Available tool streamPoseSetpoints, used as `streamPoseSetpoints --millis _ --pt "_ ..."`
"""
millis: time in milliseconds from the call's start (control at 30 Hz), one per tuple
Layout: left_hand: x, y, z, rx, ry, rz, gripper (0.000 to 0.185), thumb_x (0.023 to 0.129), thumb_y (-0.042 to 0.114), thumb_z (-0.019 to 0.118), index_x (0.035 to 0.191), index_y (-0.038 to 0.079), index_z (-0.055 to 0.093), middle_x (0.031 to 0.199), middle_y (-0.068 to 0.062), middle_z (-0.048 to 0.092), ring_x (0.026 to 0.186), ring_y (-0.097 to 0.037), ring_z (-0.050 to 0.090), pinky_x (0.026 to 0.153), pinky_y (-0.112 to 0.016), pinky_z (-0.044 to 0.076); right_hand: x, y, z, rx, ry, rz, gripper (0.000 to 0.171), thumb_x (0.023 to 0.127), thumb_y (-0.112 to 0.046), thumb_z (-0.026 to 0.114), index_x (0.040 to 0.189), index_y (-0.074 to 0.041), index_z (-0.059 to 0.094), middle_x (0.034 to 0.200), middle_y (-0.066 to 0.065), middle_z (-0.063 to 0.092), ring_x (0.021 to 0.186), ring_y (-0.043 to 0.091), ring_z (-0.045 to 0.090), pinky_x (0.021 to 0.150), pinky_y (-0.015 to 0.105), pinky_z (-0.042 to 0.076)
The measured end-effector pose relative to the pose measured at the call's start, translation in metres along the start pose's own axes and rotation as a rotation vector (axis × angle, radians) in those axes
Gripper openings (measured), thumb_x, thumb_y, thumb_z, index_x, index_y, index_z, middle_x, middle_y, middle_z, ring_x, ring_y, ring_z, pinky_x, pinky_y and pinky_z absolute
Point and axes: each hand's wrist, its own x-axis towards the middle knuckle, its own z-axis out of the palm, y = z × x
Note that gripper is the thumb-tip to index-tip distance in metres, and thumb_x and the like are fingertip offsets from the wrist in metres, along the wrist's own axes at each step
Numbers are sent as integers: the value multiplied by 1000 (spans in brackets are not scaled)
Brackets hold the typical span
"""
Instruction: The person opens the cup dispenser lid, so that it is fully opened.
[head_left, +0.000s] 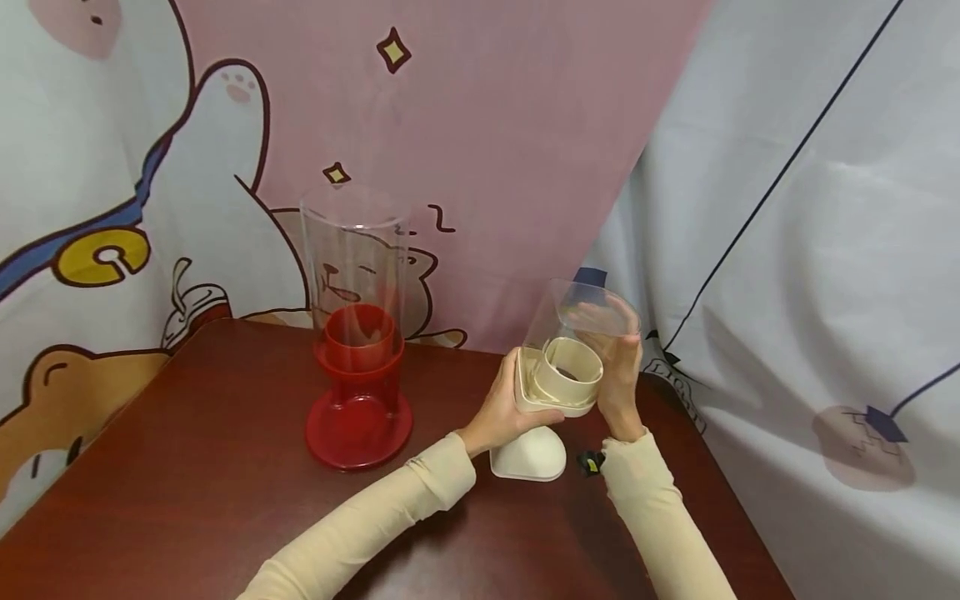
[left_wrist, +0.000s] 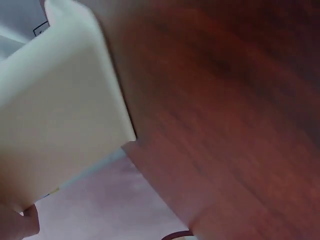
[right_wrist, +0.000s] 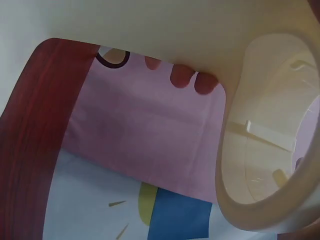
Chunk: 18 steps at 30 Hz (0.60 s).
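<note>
Cream dispenser near the right back part of the worktop, standing on its cream foot, tilted toward the camera. Clear tank on top of it, open end up, apparently empty; cream ring visible inside at its bottom. Left hand curled round the cream body from the left, thumb along the front lip. Right hand wrapped round the clear tank and ring from the right, fingers seen through the plastic. In the right wrist view, fingertips pressed against the cream wall, hollow ring beside them.

Right edge of the worktop close behind the right forearm; back edge just beyond the dispenser. Broad bare wood toward the front and left.

Small black and yellow object on the wood just beside the foot, under the right wrist. Red dispenser with tall clear tube, upright, well apart to the left, apparently empty. Cartoon-print curtain behind; grey sheet on the right.
</note>
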Motion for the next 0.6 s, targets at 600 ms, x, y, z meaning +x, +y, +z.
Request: streamPoseSetpoints --millis 600 --pt "4 -37 9 265 -8 56 108 58 63 69 139 23 9 127 10 33 111 -4 40 94 -23 39 -1 1 -2 64 3 -66 88 80 -53 56 131 13 25 114 33 51 97 37 59 86 40 48"
